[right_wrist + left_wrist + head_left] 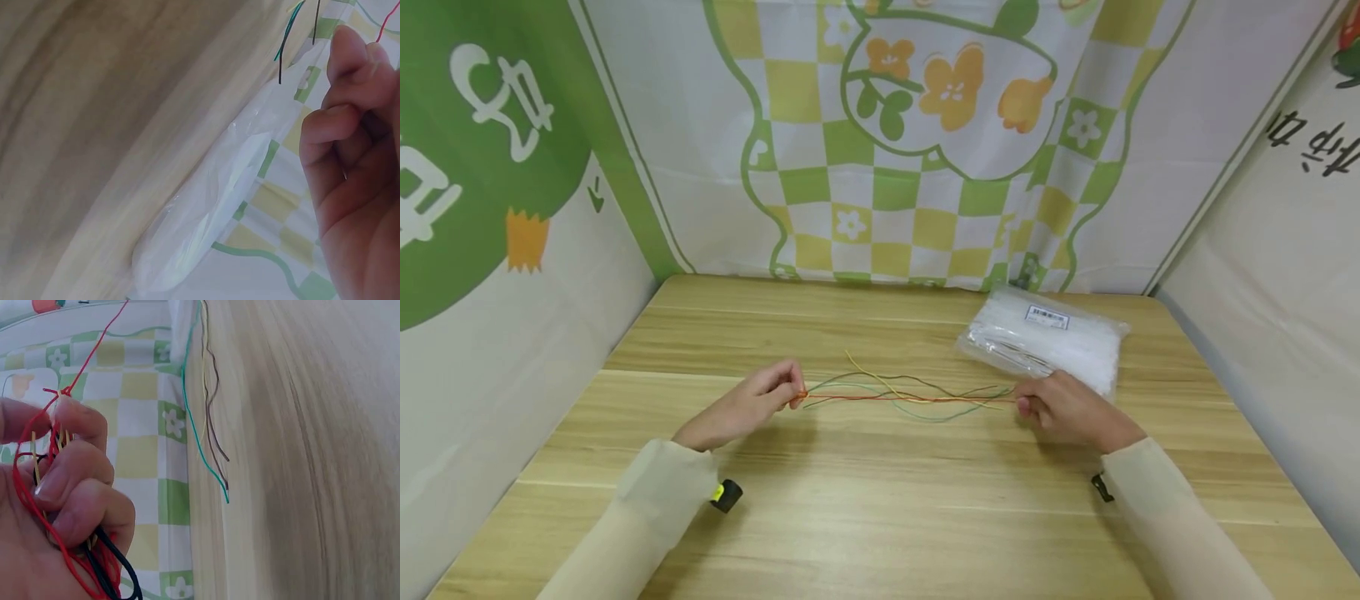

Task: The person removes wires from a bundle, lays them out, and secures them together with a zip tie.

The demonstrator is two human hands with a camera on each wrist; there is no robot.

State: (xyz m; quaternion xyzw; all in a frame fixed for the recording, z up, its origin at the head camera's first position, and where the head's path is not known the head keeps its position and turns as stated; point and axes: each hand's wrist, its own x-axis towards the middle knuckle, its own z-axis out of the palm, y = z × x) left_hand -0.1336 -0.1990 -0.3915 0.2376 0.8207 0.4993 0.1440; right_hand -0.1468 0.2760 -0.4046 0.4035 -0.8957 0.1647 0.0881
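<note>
My left hand (752,406) holds a small bundle of red and black cords (109,565) in its curled fingers, with some pale yellow strands among them. A thin red cord (865,397) runs taut from there to my right hand (1060,407), which pinches its other end between thumb and forefinger. Along this line, between the hands, lie loose wavy strands: a yellow cord (867,369), a green cord (187,394) and brownish ones. Their free ends hang near both hands in the wrist views. Whether these strands touch the table cannot be told.
A clear plastic bag (1075,337) of white contents, with a barcode label, lies at the back right, just behind my right hand. The wooden table (910,517) ends at a patterned cloth (895,225) behind, with printed cloth walls on both sides.
</note>
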